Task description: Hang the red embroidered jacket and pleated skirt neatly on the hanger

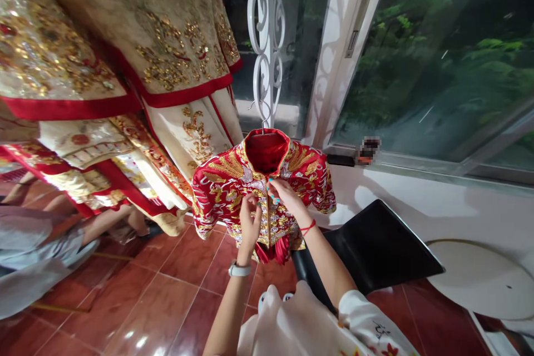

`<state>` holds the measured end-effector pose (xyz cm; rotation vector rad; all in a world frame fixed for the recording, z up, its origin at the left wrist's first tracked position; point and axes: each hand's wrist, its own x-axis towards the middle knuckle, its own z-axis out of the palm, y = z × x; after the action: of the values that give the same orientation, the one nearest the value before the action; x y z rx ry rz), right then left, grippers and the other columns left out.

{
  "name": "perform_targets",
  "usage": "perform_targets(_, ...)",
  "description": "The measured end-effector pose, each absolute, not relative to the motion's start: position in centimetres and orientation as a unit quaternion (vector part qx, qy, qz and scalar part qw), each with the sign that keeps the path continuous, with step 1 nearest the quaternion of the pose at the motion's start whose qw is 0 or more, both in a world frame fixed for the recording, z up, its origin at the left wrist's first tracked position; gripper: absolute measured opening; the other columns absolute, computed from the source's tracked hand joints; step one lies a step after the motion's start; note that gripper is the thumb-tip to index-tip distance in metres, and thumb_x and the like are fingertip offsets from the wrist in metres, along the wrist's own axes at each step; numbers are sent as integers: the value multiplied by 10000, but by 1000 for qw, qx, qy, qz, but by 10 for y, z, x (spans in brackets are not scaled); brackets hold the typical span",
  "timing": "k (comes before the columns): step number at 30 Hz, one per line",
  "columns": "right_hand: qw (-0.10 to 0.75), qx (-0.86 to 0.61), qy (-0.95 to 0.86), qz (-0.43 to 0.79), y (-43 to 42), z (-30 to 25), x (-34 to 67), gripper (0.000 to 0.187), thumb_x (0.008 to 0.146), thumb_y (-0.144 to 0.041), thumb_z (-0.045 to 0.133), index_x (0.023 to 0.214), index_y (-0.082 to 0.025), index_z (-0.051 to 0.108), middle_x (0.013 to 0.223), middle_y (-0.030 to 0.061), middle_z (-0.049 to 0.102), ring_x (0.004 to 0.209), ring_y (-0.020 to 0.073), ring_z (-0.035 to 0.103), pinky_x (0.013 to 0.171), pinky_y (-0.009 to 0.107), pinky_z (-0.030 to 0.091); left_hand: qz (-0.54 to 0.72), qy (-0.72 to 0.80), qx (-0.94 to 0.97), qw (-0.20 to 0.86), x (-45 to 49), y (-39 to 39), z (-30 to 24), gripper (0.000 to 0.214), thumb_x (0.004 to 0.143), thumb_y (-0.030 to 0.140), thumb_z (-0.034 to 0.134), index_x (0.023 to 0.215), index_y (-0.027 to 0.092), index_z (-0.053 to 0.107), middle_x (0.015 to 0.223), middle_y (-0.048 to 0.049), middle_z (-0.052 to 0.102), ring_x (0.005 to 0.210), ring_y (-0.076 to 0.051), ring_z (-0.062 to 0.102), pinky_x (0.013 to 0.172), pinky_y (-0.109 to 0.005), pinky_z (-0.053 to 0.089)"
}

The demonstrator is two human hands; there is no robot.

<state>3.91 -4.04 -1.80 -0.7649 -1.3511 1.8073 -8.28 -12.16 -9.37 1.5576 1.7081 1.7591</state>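
A small red jacket with gold and silver embroidery hangs on a hanger hooked to a white scrolled metal grille. My left hand, with a white watch on the wrist, pinches the front opening of the jacket at its middle. My right hand, with teal nails and a red string round the wrist, grips the front edge just below the collar. Both hands have their fingers closed on the cloth.
Large cream and gold embroidered gowns with red trim hang at the left. A black chair stands under the jacket, a round white table at the right. A seated person's legs show at the left on the red tiled floor.
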Motion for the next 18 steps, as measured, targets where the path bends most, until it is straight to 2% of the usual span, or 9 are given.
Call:
perform_targets(3,408,-325,-566,639,-40,-27,32,374,802,-586,664,724,-224,614,650,-24,556,593,116,472,541,249,364,551,572,603,67,-95,-115,-51,385,951,212,472,1332,196,529,1049,-79,621,877,-176,617,827,-328,517)
perform_targets(6,422,-331,-572,620,-38,-35,26,368,789,-606,657,740,-242,635,719,0,602,684,149,532,617,274,420,460,574,675,47,-103,-109,-22,407,949,193,477,1350,213,545,1112,-94,635,949,-207,640,868,-355,523)
perform_targets(9,406,-328,-575,630,-36,-43,26,405,772,-636,656,726,-235,621,678,-9,572,641,144,495,597,277,406,442,562,698,27,-105,-108,-14,397,951,187,475,1343,209,535,1164,-112,639,967,-214,655,868,-358,538)
perform_targets(12,386,-322,-576,644,-37,-48,28,445,756,-659,654,688,-223,594,624,-26,522,589,126,428,562,268,369,488,559,671,8,-103,-111,-20,501,949,214,509,1439,202,408,1240,-137,627,953,-200,672,873,-359,551)
perform_targets(14,393,-321,-577,640,-41,-50,29,429,765,-638,646,688,-218,598,637,-19,531,617,133,438,582,270,376,497,563,660,10,-101,-111,-24,564,950,245,529,1478,203,334,1257,-143,631,915,-191,685,850,-352,559)
perform_targets(18,439,-332,-533,642,-51,-56,22,415,752,-620,629,658,-219,580,624,-16,500,645,148,431,588,274,364,490,586,645,13,-98,-105,-26,560,942,314,571,1440,204,341,1125,-112,684,859,-201,703,743,-322,556)
